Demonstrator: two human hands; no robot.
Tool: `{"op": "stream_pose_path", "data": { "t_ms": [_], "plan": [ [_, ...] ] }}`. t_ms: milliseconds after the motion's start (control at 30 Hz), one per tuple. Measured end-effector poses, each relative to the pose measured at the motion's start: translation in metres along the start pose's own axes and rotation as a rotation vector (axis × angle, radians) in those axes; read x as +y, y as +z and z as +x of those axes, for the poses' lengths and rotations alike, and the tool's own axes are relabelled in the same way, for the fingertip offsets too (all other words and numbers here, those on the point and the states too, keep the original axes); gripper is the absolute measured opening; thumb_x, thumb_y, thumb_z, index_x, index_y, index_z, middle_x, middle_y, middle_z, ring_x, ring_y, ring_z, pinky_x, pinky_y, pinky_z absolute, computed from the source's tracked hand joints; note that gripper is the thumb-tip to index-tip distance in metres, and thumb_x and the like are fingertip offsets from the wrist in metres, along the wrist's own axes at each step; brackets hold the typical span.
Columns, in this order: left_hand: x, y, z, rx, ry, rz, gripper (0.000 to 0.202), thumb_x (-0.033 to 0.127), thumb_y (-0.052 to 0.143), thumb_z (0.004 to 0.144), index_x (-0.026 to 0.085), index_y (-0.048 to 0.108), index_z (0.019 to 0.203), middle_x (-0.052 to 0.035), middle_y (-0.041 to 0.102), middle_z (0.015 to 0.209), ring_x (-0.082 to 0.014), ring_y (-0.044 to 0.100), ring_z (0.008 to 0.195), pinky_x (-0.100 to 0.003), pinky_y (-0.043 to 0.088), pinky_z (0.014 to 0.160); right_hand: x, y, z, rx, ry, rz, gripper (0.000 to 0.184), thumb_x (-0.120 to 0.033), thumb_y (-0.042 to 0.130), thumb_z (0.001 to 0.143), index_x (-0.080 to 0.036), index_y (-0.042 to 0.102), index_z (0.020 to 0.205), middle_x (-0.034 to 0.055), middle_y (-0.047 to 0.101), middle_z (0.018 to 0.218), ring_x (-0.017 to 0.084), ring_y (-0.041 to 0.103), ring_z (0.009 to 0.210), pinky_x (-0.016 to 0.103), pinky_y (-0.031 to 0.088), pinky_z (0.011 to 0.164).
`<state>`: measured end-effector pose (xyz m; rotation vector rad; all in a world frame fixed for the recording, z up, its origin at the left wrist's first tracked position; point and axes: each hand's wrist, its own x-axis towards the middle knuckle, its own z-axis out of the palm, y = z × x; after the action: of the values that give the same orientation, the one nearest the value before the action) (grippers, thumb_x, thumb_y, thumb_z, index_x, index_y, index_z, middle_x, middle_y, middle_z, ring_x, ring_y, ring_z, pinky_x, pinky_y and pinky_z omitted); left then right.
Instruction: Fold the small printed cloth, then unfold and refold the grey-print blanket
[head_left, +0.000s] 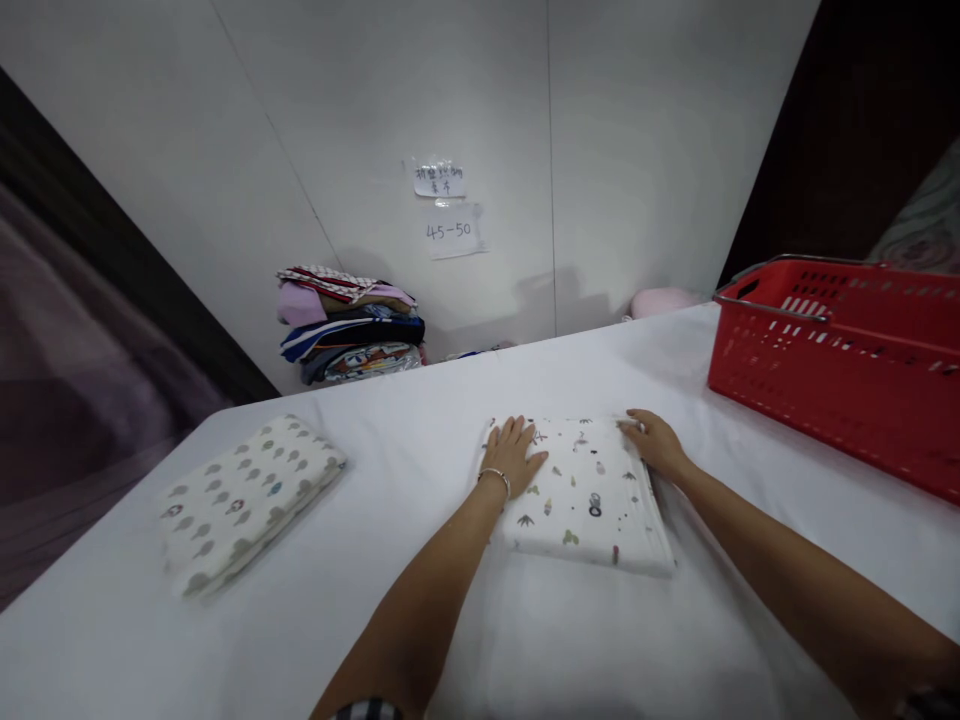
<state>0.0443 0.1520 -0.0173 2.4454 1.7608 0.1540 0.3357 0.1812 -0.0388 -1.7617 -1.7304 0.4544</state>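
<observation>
A folded white cloth with small printed figures (585,500) lies on the white table (465,620) in front of me. My left hand (514,450) rests flat on its far left corner, fingers spread, a bracelet on the wrist. At the cloth's far right corner my right hand (654,440) lies with its fingers curled over the edge; whether it pinches the fabric I cannot tell. A second folded cloth with a grey pattern (244,500) lies apart at the left of the table.
A red plastic basket with a metal handle (847,370) stands at the right of the table. A stack of folded colourful clothes (349,325) sits behind the table's far edge against the white wall, under two paper notes (448,210).
</observation>
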Motion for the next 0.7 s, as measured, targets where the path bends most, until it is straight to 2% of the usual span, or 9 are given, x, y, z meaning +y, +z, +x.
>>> {"op": "stream_pose_path", "data": {
  "t_ms": [133,333,533,600,700],
  "plan": [
    [0.000,0.000,0.000,-0.002,-0.001,-0.007,0.067,0.060,0.018,0.085,0.023,0.024,0.141,-0.0025,0.012,0.151,-0.0217,0.004,0.138,-0.044,0.007,0.112,0.001,-0.001,0.002,-0.057,0.065,-0.005,0.035,-0.040,0.047,0.077,-0.018,0.061,0.102,0.0063,0.066,0.093,0.022,0.060,0.087,0.033,0.045,0.078],
    [-0.001,0.003,0.001,0.009,0.003,-0.004,0.068,0.062,0.017,0.085,0.023,0.024,0.141,-0.0023,0.013,0.150,-0.0224,0.005,0.138,-0.044,0.007,0.112,0.000,-0.003,0.008,-0.119,0.029,-0.028,0.045,-0.042,0.050,0.076,-0.017,0.057,0.114,0.0091,0.062,0.111,0.024,0.057,0.099,0.034,0.043,0.084],
    [-0.003,0.004,0.001,0.010,0.008,-0.008,0.068,0.062,0.017,0.085,0.024,0.024,0.141,-0.0020,0.013,0.151,-0.0218,0.005,0.138,-0.044,0.008,0.112,-0.002,-0.002,0.013,-0.158,0.004,-0.057,0.031,-0.040,0.049,0.077,-0.019,0.066,0.092,0.0061,0.067,0.094,0.024,0.060,0.089,0.035,0.044,0.079],
    [-0.003,0.004,0.001,0.015,0.008,-0.013,0.067,0.062,0.018,0.085,0.024,0.025,0.140,-0.0018,0.014,0.150,-0.0214,0.006,0.138,-0.043,0.007,0.112,-0.003,-0.001,0.013,-0.152,0.003,-0.063,0.030,-0.040,0.049,0.077,-0.020,0.067,0.090,0.0055,0.067,0.093,0.024,0.060,0.089,0.036,0.045,0.080],
    [-0.002,0.003,0.000,0.023,0.007,-0.044,0.066,0.061,0.022,0.085,0.024,0.027,0.139,-0.0018,0.016,0.150,-0.0209,0.008,0.138,-0.043,0.008,0.112,-0.005,-0.002,0.009,-0.130,0.007,-0.070,0.038,-0.042,0.048,0.077,-0.019,0.063,0.104,0.0080,0.064,0.106,0.026,0.058,0.098,0.039,0.044,0.086]
  ]
}}
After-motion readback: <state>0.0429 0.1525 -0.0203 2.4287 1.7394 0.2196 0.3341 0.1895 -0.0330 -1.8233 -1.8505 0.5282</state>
